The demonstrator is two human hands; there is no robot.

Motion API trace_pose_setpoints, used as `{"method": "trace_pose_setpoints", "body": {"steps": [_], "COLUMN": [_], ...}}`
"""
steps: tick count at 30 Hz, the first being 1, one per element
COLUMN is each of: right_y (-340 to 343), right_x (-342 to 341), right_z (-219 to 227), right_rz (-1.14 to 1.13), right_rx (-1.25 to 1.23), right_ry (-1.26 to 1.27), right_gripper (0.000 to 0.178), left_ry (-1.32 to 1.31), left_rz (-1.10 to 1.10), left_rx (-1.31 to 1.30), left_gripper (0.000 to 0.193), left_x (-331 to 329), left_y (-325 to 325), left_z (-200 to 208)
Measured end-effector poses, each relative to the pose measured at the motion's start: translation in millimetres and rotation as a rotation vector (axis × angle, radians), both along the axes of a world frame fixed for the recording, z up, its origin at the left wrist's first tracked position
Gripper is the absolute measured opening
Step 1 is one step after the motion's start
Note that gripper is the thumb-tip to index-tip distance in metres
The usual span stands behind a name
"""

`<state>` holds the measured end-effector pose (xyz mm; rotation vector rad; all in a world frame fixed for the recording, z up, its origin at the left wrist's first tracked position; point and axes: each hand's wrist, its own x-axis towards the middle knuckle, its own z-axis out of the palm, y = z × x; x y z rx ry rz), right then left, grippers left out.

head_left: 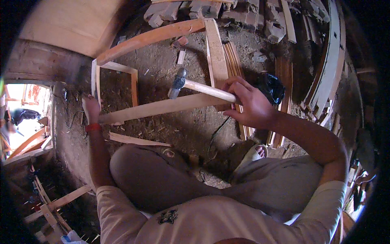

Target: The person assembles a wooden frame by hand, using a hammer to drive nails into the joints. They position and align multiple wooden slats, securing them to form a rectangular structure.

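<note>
A large wooden frame lies before my knees, with a long near board, an orange-brown far board and shorter end pieces. My left hand, a red band at its wrist, is closed at the frame's near left corner; part of its fingers is hidden. In my right hand is a hammer, gripped toward the end of its pale wooden handle. The dark metal head hangs above the middle of the near board, apart from it. A smaller wooden piece joins inside the frame's left end.
Stacked timber lies at the back. Grooved wood strips and a black plastic bag are at the right. A loose wood strip rests near my left knee. Wood chips litter the dirt floor. A bright opening is at far left.
</note>
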<state>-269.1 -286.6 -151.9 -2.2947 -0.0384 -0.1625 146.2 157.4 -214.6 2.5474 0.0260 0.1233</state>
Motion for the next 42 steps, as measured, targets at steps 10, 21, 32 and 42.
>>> {"method": "trace_pose_setpoints", "body": {"steps": [10,21,32,42], "right_y": [7,6,2,-5], "right_x": [0,1,0,8], "right_z": [-6,-24,-16,-22], "right_rz": [-0.104,-0.063,-0.115,-0.270], "right_rx": [0.087,0.077,0.060,0.139], "right_ry": [0.092,-0.091,0.050,0.090], "right_gripper": [0.048,0.047,0.067,0.061], "left_ry": [0.034,-0.244,-0.563,-0.255], "left_rz": [-0.014,0.016,-0.258,-0.009], "left_rx": [-0.300,0.349,0.719,0.184], "left_gripper": [0.030,0.036,0.032,0.034], "left_x": [15,80,60,11], "left_y": [21,87,86,47], "left_z": [-11,-45,-70,-64]}}
